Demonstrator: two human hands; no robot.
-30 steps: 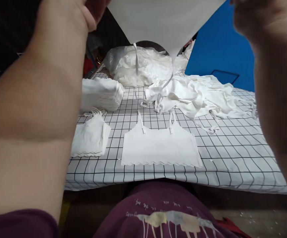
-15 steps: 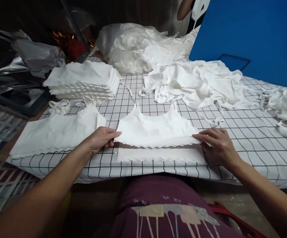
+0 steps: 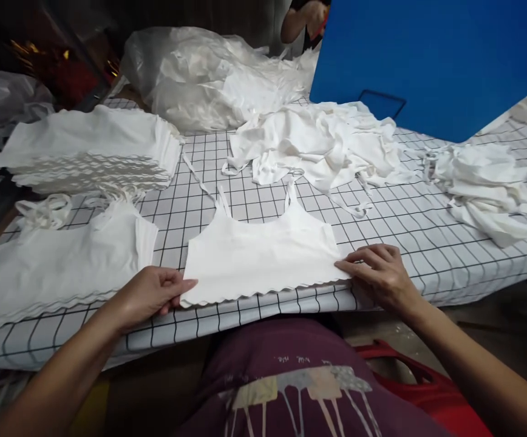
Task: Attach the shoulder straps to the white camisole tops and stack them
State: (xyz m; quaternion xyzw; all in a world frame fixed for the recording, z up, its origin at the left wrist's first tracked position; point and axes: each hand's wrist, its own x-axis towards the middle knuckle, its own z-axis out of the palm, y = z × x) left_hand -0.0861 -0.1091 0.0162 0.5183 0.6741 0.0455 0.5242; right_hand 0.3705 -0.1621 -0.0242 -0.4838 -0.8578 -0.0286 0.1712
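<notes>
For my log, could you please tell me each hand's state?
Left hand: fingers pinching the white top at its left corner.
Right hand: fingers pinching its right corner.

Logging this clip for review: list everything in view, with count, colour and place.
top: one in view, white, flat at near table edge
stack: one, white, far left
left pile: one, white, near left
loose heap: one, white, centre back
bag: one, clear, white cloth inside, back
right heap: one, white, right
board: one, blue, back right
table: one, white with black grid
other person's hand: one, top
left hand: on top's left corner
right hand: on top's right corner
</notes>
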